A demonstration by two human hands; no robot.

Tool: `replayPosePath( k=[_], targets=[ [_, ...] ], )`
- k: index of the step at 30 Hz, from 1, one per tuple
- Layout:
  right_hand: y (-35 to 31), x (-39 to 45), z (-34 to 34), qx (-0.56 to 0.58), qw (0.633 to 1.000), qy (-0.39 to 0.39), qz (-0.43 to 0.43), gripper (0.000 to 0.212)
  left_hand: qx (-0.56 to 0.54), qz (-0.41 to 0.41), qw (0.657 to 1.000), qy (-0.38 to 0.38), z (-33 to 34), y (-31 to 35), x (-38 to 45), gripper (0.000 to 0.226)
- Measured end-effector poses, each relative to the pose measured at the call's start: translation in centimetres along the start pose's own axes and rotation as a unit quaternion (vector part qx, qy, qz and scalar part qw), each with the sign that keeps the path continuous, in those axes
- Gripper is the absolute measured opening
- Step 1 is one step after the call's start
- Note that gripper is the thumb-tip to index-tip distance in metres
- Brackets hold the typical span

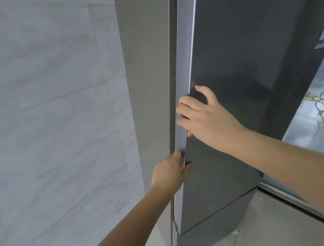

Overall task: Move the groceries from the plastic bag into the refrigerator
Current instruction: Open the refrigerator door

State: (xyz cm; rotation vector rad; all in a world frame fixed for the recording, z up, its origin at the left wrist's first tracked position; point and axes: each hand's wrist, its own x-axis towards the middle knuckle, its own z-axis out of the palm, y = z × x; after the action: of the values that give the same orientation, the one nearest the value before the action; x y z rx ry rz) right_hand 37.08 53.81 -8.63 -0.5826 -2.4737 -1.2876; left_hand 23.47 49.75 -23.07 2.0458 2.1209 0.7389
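We have both hands on the handle-side edge of the refrigerator's upper door (223, 76), and the door looks closed or barely cracked, so we judge this to be the opening step, with nothing yet moved inside. Our right hand (203, 115) lies flat against the dark door face with its fingers (184, 111) curled over the pale vertical edge strip (186, 73); the fingertips disappear behind that strip, presumably hooked into the recess there, while the thumb spreads out on the glossy panel above them to steady the pull. Just below those fingers, our left hand (169, 172) pinches the same edge from the other side: its fingertips go behind the strip and the thumb presses the front, a closed grip on the door edge itself. Two hands on one edge suggests the seal resists (a stiff magnetic gasket, we guess). To the left of our fingers stands the refrigerator's grey side panel (147, 83), close against the tiled wall (42, 119), leaving little room to reach in. Beneath our left hand the seam above the lower door (214, 234) is visible. The plastic bag and the groceries are nowhere in view.
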Motion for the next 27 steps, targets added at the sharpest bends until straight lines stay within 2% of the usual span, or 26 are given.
replayPosePath(
  k=[7,9,11,14,18,24,27],
  targets=[
    [0.2,-7.9,-4.4,0.052,0.998,-0.046,0.013,0.034,0.02,0.103,0.994,-0.011,0.5,4.1,-5.3,0.036],
    [0.1,-10.7,-5.8,0.064,0.997,-0.029,0.037,0.033,0.027,0.157,0.986,-0.04,0.6,5.2,-7.0,0.037],
    [-0.3,-13.5,-7.1,0.064,0.995,0.02,0.071,0.023,0.014,0.223,0.974,-0.044,0.7,6.1,-8.4,0.038],
    [-0.8,-17.8,-8.5,0.04,0.987,0.094,0.126,0.008,0.005,0.307,0.952,0.016,1.5,7.5,-9.6,0.035],
    [-0.7,-23.5,-9.3,0.038,0.975,0.137,0.174,0.005,-0.021,0.336,0.936,0.098,1.9,9.9,-9.7,0.026],
    [-0.2,-31.4,-10.1,0.007,0.968,0.096,0.23,0.038,-0.056,0.394,0.903,0.163,2.7,14.7,-8.7,0.027],
    [0.1,-34.4,-10.9,-0.018,0.959,0.069,0.274,0.041,-0.079,0.406,0.894,0.17,3.3,17.6,-7.5,0.028]
  ],
)
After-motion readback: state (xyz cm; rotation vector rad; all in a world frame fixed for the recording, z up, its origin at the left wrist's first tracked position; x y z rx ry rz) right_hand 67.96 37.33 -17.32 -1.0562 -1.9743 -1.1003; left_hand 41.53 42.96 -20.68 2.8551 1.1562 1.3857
